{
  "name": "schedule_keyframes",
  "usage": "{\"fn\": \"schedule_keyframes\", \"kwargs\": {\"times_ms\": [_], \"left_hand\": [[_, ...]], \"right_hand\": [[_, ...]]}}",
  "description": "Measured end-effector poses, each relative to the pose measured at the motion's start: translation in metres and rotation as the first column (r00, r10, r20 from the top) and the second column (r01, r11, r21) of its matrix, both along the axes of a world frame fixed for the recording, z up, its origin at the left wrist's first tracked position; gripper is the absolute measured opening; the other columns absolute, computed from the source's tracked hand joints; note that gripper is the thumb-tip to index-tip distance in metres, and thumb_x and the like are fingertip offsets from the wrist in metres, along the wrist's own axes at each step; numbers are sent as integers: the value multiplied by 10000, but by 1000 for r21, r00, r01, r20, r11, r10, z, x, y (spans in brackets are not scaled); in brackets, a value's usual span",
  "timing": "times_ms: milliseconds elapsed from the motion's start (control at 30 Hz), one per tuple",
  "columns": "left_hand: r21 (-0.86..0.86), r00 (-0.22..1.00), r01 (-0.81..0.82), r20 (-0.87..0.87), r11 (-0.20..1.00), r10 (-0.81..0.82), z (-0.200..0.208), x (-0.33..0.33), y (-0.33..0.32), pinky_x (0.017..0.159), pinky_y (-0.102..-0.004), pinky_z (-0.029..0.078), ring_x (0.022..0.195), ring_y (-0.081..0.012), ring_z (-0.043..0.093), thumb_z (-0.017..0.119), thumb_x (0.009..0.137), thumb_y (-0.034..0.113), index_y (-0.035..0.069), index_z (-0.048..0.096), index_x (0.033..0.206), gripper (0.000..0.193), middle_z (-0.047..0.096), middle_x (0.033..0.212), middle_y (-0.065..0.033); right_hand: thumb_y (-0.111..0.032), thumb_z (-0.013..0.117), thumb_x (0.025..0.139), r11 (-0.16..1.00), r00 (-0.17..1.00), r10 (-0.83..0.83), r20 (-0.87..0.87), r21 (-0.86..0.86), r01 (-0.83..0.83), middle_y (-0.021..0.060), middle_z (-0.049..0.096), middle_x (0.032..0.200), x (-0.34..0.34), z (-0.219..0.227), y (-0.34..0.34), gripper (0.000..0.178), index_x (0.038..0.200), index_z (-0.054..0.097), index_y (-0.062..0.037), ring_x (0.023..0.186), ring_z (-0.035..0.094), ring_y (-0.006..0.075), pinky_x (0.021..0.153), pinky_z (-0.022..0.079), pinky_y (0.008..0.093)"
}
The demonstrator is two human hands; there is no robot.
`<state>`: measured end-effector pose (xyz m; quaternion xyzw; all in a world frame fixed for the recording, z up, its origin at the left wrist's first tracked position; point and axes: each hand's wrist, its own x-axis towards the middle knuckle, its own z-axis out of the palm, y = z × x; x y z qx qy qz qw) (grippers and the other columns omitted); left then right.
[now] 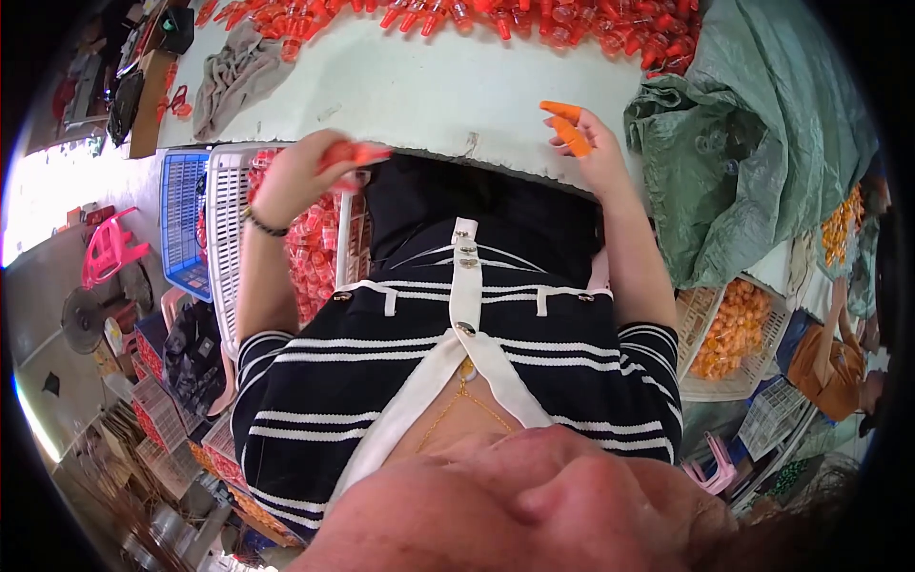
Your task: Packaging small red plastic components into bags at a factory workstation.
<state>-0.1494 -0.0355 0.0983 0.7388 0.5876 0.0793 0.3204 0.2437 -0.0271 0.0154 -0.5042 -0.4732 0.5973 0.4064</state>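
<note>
grey cloth (236, 78) crumpled on pale table (429, 91). green sack (762, 143) slumped at table's right end. blue crate (184, 221) beside white basket (227, 248). pink stool (110, 248) and fan (83, 319) on floor. basket of orange pieces (729, 334) lower right.

Two hands (295, 176) (591, 153), two white crates (227, 238) (696, 372), one blue crate (183, 224), one green sack (762, 133).

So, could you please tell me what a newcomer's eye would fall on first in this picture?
Probably the heap of small translucent red plastic parts along the far edge of the pale table. Next, the person's two raised hands: the left hand grips an orange-red piece over the white slatted crate, and the right hand wears orange rubber finger covers.
</note>
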Motion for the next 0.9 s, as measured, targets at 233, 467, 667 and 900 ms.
{"fn": "schedule_keyframes", "kwargs": {"times_ms": [233, 467, 667, 900], "left_hand": [[233, 924, 83, -383, 969, 13, -5, -62, -6, 946, -411, 438, 1100, -336, 540, 675, 822, 280, 74, 556, 1193, 440, 580, 1171, -159], [673, 979, 172, -198, 719, -49, -61, 9, 130, 984, -444, 409, 1174, -379, 480, 632, 855, 286, 120, 522, 1262, 453, 499, 1277, -195], [512, 971, 41, -224, 858, 87, -114, 67, 222, 939, -479, 450, 1124, -405, 521, 635, 849, 286, 175, 480, 1322, 510, 423, 1347, -202], [468, 975, -33, -181, 883, 132, -101, 105, 151, 906, -461, 470, 1094, -405, 536, 603, 874, 317, 167, 447, 1347, 520, 417, 1318, -233]], "right_hand": [[-203, 636, 895, 994, 925, -53, 376, 112, 12, 39, 612, 1090, 16, -8, 43, 342, 1217, 581, -101, 755, 580, 107, 717, 458, 232], [-255, 670, 842, 767, 629, -442, 639, 633, -104, 161, 569, 1199, 9, -28, 122, 432, 1226, 546, -101, 1024, 562, 304, 870, 463, 405], [-320, 703, 794, 731, 423, -550, 720, 660, -173, 182, 513, 1264, 16, -58, 177, 667, 1338, 417, -61, 1164, 462, 407, 975, 387, 478], [-279, 697, 801, 679, 586, -467, 662, 693, -242, 181, 523, 1251, 3, -51, 125, 579, 1290, 482, -58, 1137, 478, 406, 969, 392, 465]]}}
